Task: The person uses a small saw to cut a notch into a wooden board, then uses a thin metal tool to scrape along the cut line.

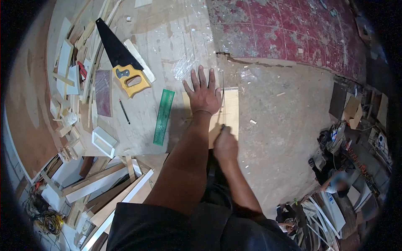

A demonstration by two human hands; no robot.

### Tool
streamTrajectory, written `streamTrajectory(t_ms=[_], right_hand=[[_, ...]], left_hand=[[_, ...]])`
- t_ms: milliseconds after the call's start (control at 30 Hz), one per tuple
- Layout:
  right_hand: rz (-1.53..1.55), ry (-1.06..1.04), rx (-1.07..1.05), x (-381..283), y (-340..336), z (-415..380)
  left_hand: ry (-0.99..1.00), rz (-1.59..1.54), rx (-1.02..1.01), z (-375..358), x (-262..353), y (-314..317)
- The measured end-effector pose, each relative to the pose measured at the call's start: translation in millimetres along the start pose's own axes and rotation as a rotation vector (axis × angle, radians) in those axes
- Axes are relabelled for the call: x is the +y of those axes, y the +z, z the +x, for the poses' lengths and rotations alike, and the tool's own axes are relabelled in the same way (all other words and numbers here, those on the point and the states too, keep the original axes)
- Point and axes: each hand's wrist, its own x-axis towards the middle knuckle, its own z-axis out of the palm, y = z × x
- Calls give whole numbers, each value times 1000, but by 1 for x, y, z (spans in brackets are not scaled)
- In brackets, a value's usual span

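My left hand [204,95] lies flat with fingers spread, pressing on a pale wooden board [231,108] at the table edge. Below it, my right hand [226,146] is closed round the dark handle of a saw. The narrow blade of this saw [223,81] is seen edge-on, running forward over the board just right of my left thumb. A pencil line shows on the board. To the left lie a green ruler [163,117], a dark pencil [124,111] and a second handsaw [132,79] with a yellow handle and black blade.
Wood offcuts [67,83] pile up on the left of the table, with more strips [100,184] below its edge. A dark rectangular block [103,93] and a white frame piece [104,142] lie nearby. Another person [335,184] sits at the lower right among scrap wood.
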Motion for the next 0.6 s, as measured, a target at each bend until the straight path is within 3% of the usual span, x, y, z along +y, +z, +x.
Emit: streamTrajectory(t_ms=[67,267,367,533,600], right_hand=[[9,116,-43,-2,-33,0],[13,118,-67,-10,-34,34],[3,-44,31,-6,-12,68],[41,21,28,-10,-23,25],[62,148,-75,-13,-30,20]], left_hand=[[24,-11,49,0,1,2],[35,-13,81,2,0,5],[45,-5,80,-1,1,3],[31,-4,46,1,2,2],[36,4,55,1,2,2]])
